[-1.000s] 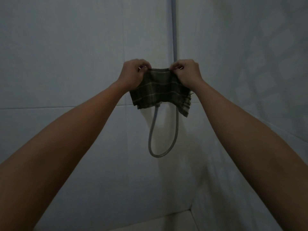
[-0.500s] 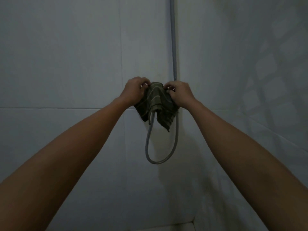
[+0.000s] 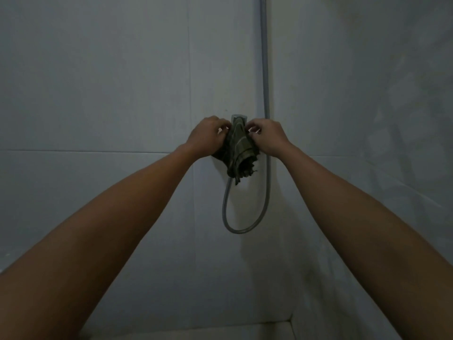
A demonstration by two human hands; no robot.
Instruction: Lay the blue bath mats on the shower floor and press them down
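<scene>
No blue bath mat shows in the head view. A small dark green striped cloth (image 3: 239,153) hangs bunched over the shower tap (image 3: 239,118) on the wall. My left hand (image 3: 208,137) grips the cloth's left side. My right hand (image 3: 268,137) pinches its top right edge with the fingertips. Both arms reach straight forward to the wall, and the cloth's frayed lower end dangles below the hands.
A grey shower hose (image 3: 266,69) runs down the wall corner and loops below the tap (image 3: 241,230). Pale tiled walls meet in a corner to the right. A strip of the shower floor (image 3: 220,332) shows at the bottom.
The cloth was held spread out higher up; both hands have lowered it, drawn together and bunched it over the tap. The view has tilted so the tap now shows.
</scene>
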